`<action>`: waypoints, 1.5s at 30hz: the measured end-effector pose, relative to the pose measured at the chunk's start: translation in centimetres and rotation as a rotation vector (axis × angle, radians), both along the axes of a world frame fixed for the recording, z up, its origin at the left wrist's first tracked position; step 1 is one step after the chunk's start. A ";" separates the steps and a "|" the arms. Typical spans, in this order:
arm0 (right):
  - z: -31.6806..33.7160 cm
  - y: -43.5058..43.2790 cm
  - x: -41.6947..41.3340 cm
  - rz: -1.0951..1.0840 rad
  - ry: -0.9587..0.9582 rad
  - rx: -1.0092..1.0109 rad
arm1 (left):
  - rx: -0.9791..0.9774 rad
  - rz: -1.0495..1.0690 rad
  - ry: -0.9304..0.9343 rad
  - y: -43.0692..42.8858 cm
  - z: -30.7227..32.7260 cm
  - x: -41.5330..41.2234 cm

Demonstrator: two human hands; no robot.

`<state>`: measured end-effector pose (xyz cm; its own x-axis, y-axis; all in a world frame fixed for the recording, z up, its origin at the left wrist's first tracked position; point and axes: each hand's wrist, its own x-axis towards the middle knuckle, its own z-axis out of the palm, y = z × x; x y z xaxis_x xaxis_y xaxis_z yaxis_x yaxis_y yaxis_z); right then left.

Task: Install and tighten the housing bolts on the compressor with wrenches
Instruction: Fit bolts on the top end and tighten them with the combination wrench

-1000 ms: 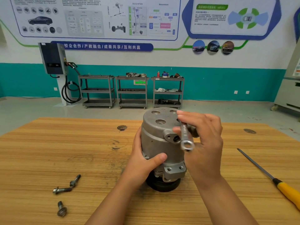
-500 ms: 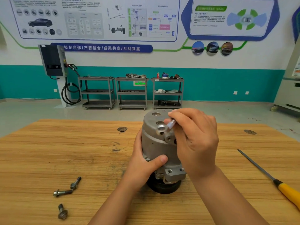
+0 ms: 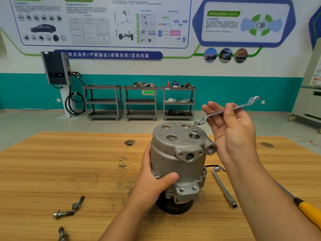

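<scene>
Fingers (image 3: 211, 113) of our right hand (image 3: 232, 136) pinch the ring wrench (image 3: 243, 106); left hand (image 3: 152, 181) grips the compressor (image 3: 175, 164) | step: tightening the standing bolt (image 3: 194, 132) | next: we lower the ring onto its head

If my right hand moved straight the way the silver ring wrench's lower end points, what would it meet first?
Probably the upright steel bolt in the grey metal compressor's top: the silver ring wrench's lower end, held by the right hand, hangs above it. Depth is unclear.
</scene>
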<state>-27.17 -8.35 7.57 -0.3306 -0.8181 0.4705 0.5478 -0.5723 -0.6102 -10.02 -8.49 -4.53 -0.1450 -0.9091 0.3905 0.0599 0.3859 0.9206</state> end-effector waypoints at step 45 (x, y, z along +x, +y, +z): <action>-4.9 3.5 4.0 -0.990 1.002 -0.370 | -0.042 0.035 -0.042 -0.4 -0.3 0.1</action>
<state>-23.15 -4.85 2.69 -0.0886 -0.2381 0.9672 -0.7143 -0.6616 -0.2283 -9.91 -8.87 -4.85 -0.1307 -0.8967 0.4228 0.0072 0.4256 0.9049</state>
